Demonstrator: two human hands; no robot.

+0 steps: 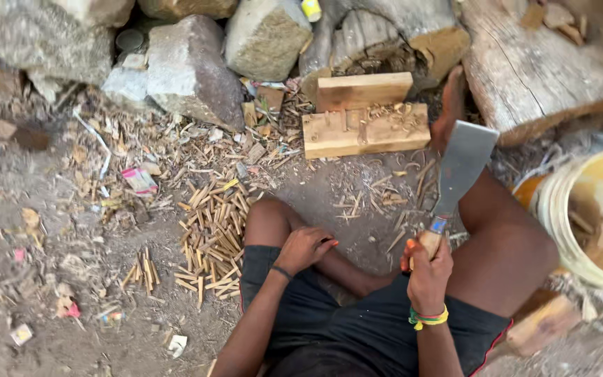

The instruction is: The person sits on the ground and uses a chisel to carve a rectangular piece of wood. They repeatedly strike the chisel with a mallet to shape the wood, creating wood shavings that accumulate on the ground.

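My right hand point(427, 269) grips the wooden handle of a broad flat-bladed cleaver point(462, 164), blade pointing up and away over my right leg. My left hand point(305, 248) rests on my left knee with fingers loosely curled and nothing in it. A pile of short split wooden sticks point(214, 234) lies on the ground just left of my left knee. A stepped wooden block point(364, 119) with shavings on it sits on the ground ahead of me.
Large grey stones point(190, 66) and thick logs point(546, 63) line the far side. A yellow-white plastic bucket point(591, 216) with wood pieces stands at my right. Wood chips and bits of litter cover the dirt ground point(57, 230). A small wooden block point(542, 324) lies by my right hip.
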